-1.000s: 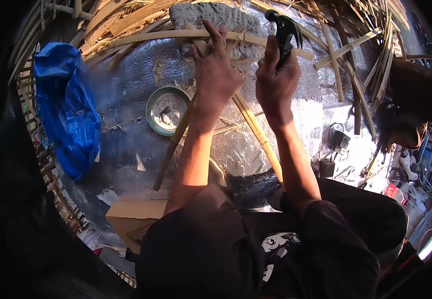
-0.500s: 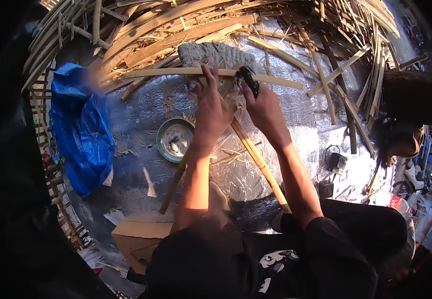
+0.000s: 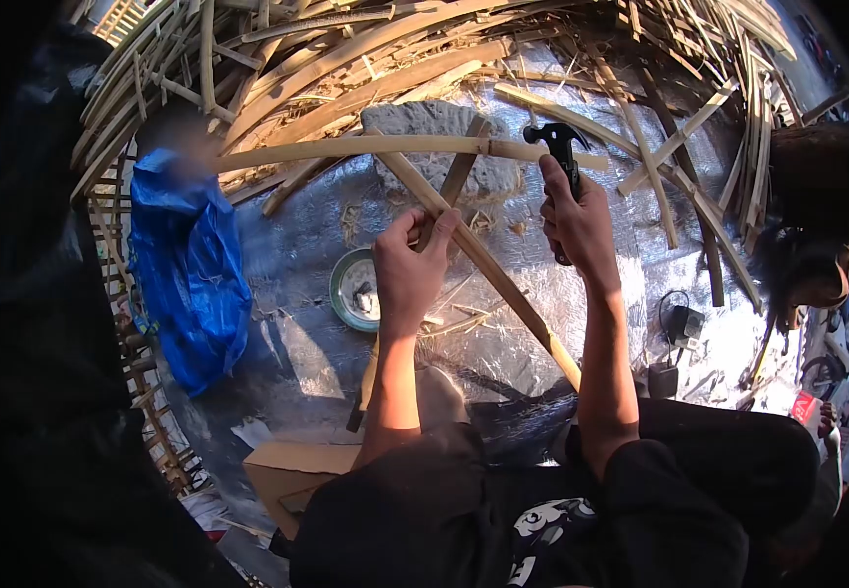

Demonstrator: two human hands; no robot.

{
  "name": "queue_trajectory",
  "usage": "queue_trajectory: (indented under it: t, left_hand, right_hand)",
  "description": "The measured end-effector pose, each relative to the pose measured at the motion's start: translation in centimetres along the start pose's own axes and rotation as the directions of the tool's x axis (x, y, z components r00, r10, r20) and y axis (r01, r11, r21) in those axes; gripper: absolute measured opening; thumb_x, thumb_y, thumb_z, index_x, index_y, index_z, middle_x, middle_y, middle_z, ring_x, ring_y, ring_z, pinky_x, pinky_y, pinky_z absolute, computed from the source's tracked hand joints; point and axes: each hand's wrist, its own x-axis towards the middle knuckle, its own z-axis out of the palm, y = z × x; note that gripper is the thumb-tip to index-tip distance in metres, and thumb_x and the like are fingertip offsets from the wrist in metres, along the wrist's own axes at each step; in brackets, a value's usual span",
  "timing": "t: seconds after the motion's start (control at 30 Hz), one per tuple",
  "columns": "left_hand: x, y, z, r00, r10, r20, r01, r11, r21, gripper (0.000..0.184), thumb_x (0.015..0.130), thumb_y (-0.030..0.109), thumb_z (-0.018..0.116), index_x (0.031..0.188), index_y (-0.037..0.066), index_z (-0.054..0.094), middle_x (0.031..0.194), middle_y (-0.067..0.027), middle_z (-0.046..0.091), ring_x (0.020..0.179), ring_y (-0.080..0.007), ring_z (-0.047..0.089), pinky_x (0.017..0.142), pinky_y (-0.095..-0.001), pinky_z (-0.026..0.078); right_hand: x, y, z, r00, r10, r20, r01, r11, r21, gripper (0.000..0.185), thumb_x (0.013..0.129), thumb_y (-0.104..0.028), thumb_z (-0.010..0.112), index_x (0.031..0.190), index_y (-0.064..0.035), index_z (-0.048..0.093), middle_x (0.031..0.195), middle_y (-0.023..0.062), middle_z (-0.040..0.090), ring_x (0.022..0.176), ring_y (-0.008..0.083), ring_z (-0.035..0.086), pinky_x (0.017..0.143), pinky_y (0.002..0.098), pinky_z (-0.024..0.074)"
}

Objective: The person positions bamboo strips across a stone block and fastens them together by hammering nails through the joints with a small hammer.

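Note:
My left hand point(image 3: 412, 274) is closed, thumb and fingers pinching the bamboo strips where two diagonal ones cross. One diagonal bamboo strip point(image 3: 503, 279) runs down to the right; the other bamboo strip point(image 3: 461, 174) passes behind my left hand. A long crosswise bamboo strip point(image 3: 346, 146) spans their upper ends above a rough grey stone block point(image 3: 424, 118). Wrapped round the handle of a black claw hammer point(image 3: 559, 147), my right hand point(image 3: 581, 230) is to the right of the block. The hammer stands upright, its head close to the crosswise strip's right part.
A green-rimmed bowl point(image 3: 336, 294) with whitish contents sits left of my left hand. Farther left is a blue plastic sheet point(image 3: 189, 284). Bamboo pieces point(image 3: 346, 69) are heaped at the back. A cardboard box point(image 3: 297, 459) is near my lap, and black adapters point(image 3: 681, 323) lie right.
My right hand has carried the hammer rightward and down, away from the strips' joint, turning it upright. My left hand has moved down from the crosswise strip to the diagonal strips' crossing.

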Motion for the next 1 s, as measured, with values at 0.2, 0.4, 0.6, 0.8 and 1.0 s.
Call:
queue_trajectory:
  t: [0.2, 0.4, 0.6, 0.8, 1.0]
  left_hand:
    - [0.4, -0.4, -1.9, 0.989, -0.114, 0.099, 0.12, 0.991, -0.059, 0.042, 0.099, 0.034, 0.073, 0.086, -0.005, 0.068, 0.062, -0.0022, 0.063, 0.058, -0.0041, 0.052, 0.053, -0.0261, 0.037]
    - [0.3, -5.0, 0.2, 0.967, -0.224, 0.122, 0.241, 0.959, -0.147, 0.047, 0.099, 0.04, 0.073, 0.076, -0.001, 0.066, 0.057, 0.0026, 0.055, 0.052, -0.0026, 0.045, 0.049, -0.0248, 0.032]
    - [0.1, -6.6, 0.2, 0.945, -0.292, 0.147, 0.312, 0.94, -0.139, 0.047, 0.099, 0.039, 0.072, 0.074, 0.0, 0.064, 0.056, 0.0015, 0.056, 0.05, -0.0031, 0.048, 0.048, -0.0248, 0.033]
    - [0.1, -6.0, 0.4, 0.979, -0.167, 0.117, 0.184, 0.971, -0.151, 0.042, 0.1, 0.037, 0.072, 0.076, 0.003, 0.063, 0.056, 0.0027, 0.054, 0.044, -0.0023, 0.042, 0.042, -0.0233, 0.025]
    - [-1.6, -2.8, -0.8, 0.994, -0.11, 0.028, 0.112, 0.985, -0.129, 0.039, 0.1, 0.032, 0.072, 0.074, 0.004, 0.063, 0.056, 0.0046, 0.053, 0.048, -0.0013, 0.042, 0.047, -0.0221, 0.027]
  right_hand:
    - [-1.1, -1.5, 0.8, 0.996, -0.077, -0.042, 0.084, 0.974, 0.209, 0.042, 0.104, -0.045, 0.064, 0.081, -0.0133, 0.049, 0.057, -0.0089, 0.041, 0.042, 0.0006, 0.033, 0.037, 0.022, 0.0243]
    - [0.0, 2.6, 2.8, 0.991, -0.132, -0.018, 0.127, 0.98, -0.15, 0.045, 0.099, -0.043, 0.07, 0.097, 0.0024, 0.068, 0.066, -0.0007, 0.056, 0.061, 0.0093, 0.044, 0.054, 0.0315, 0.0378]
    - [1.5, 4.4, 3.6, 0.961, -0.258, -0.104, 0.223, 0.937, -0.269, 0.039, 0.094, -0.036, 0.076, 0.105, 0.0006, 0.07, 0.073, 0.0065, 0.066, 0.065, 0.0126, 0.057, 0.06, 0.0327, 0.0466]
    - [2.5, 3.2, 5.7, 0.891, -0.436, -0.125, 0.369, 0.858, -0.358, 0.05, 0.087, -0.038, 0.084, 0.119, -0.0029, 0.066, 0.075, 0.0054, 0.069, 0.066, 0.0108, 0.061, 0.058, 0.0302, 0.0476]
    - [1.7, 1.9, 7.6, 0.833, -0.528, -0.165, 0.535, 0.845, -0.005, 0.052, 0.088, -0.03, 0.086, 0.124, -0.0019, 0.062, 0.078, 0.0038, 0.071, 0.064, 0.0077, 0.059, 0.056, 0.0267, 0.0463]
